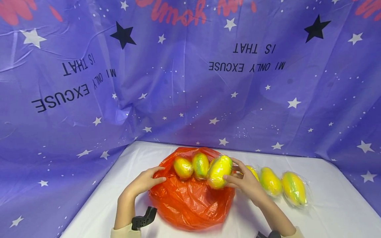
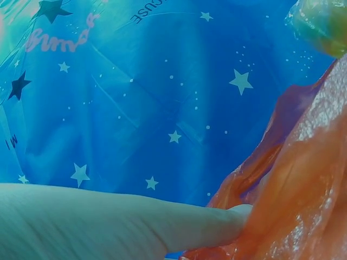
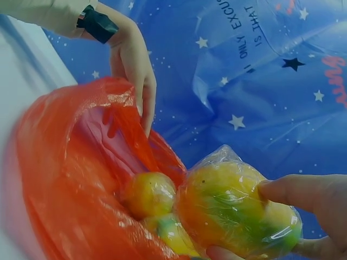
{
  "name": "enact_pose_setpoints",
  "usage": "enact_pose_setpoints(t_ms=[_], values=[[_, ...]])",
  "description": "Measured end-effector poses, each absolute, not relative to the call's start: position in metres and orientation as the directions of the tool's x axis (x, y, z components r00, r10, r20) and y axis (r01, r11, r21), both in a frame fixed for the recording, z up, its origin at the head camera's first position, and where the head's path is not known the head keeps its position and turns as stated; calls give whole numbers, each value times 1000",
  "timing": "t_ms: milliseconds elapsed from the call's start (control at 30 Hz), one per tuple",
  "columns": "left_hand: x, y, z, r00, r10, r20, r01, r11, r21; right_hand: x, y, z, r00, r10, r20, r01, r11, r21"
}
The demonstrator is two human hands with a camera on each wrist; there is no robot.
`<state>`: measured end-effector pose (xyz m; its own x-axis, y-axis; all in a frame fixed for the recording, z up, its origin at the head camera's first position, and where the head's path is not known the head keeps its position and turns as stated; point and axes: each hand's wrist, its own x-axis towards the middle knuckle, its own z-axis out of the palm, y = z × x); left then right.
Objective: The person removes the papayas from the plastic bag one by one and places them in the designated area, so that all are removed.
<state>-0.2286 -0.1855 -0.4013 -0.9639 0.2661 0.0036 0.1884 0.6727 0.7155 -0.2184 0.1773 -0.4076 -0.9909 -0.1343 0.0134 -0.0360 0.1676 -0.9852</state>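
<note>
A red plastic bag (image 1: pixel 193 205) sits on the white table with its mouth spread open. My left hand (image 1: pixel 145 180) grips the bag's left rim, and some of its fingers show through the red film in the right wrist view. My right hand (image 1: pixel 246 181) holds a yellow-green mango (image 1: pixel 219 172) in clear wrap over the right side of the bag's mouth. Thumb and fingers press the mango's sides in the right wrist view. Inside the bag lie more wrapped mangoes, a rounder one (image 1: pixel 183 168) at left and a greener one (image 1: pixel 200 166) beside it.
To the right of the bag, wrapped mangoes lie in a row on the white cloth (image 1: pixel 324 178): one (image 1: pixel 252 171) partly behind my right hand, a middle one (image 1: pixel 271 181) and an outer one (image 1: pixel 294 189). A purple star-printed curtain (image 1: pixel 190 82) encloses the table's back and sides.
</note>
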Motion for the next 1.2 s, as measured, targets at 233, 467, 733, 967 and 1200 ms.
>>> enact_pose_setpoints(t_ms=[233, 467, 733, 967, 1200], values=[[-230, -186, -404, -964, 267, 15, 196, 668, 718, -211, 193, -402, -994, -113, 7, -30, 202, -979], [-230, -186, -404, -964, 264, 8, 189, 669, 719, -207, 212, -396, -993, -116, 6, -30, 200, -979], [-230, -187, -404, -962, 272, 13, 197, 663, 723, -204, 237, -394, -998, -55, -26, 15, 196, -980], [-231, -188, -405, -964, 266, 9, 190, 665, 722, -198, 264, -393, -998, -50, -42, 32, 188, -982], [-229, -189, -404, -963, 270, 9, 193, 663, 723, -194, 291, -392, -999, -34, -8, 2, 169, -986]])
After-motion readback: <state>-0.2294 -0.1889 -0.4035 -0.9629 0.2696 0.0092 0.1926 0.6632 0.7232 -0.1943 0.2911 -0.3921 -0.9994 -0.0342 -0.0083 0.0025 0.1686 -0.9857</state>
